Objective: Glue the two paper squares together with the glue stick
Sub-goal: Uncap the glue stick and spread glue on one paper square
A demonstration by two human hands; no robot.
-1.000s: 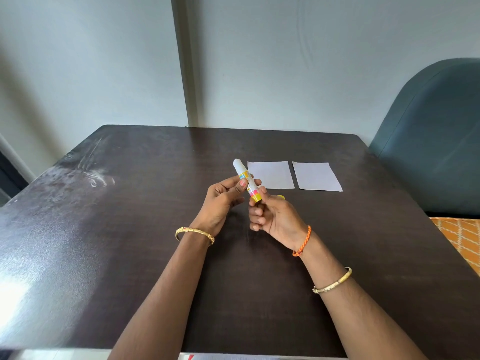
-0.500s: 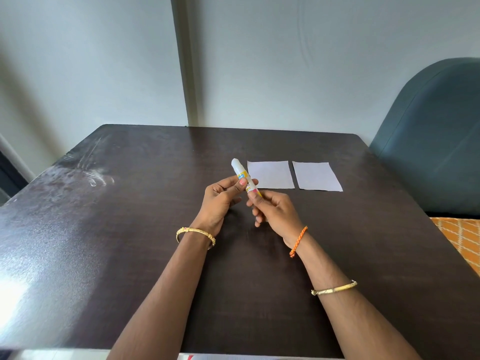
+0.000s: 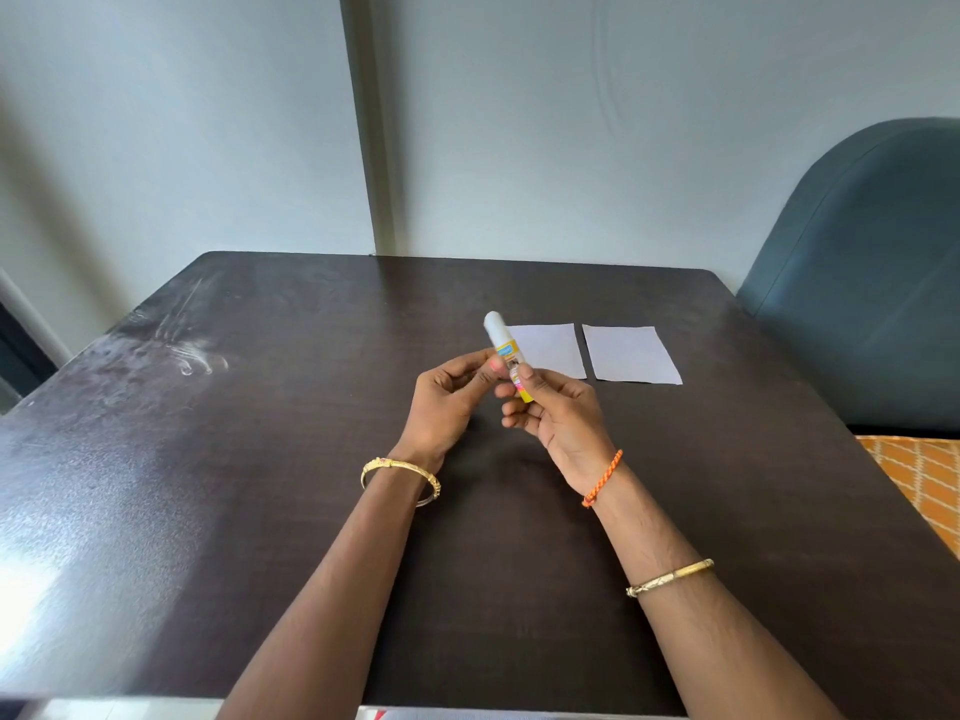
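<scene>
Both hands hold a glue stick [image 3: 503, 345] above the middle of the dark table [image 3: 260, 459]. It has a white cap at its far end and a yellow label, and it tilts away from me. My left hand [image 3: 447, 402] pinches the stick at mid-length with thumb and fingertips. My right hand [image 3: 558, 418] grips its lower yellow end. Just beyond the hands, two white paper squares lie flat side by side: the left square [image 3: 550, 348], partly hidden by the stick, and the right square [image 3: 631, 353], with a narrow gap between them.
A blue-grey padded chair back [image 3: 862, 283] stands off the table's right far corner, with an orange patterned cloth [image 3: 919, 480] below it. The wall runs behind the table's far edge. Glare and smudges mark the table's left side.
The glue stick stays between both hands, shifting slightly. My right hand has regripped its lower end, with the yellow tip showing below the fingers again. The papers have not moved.
</scene>
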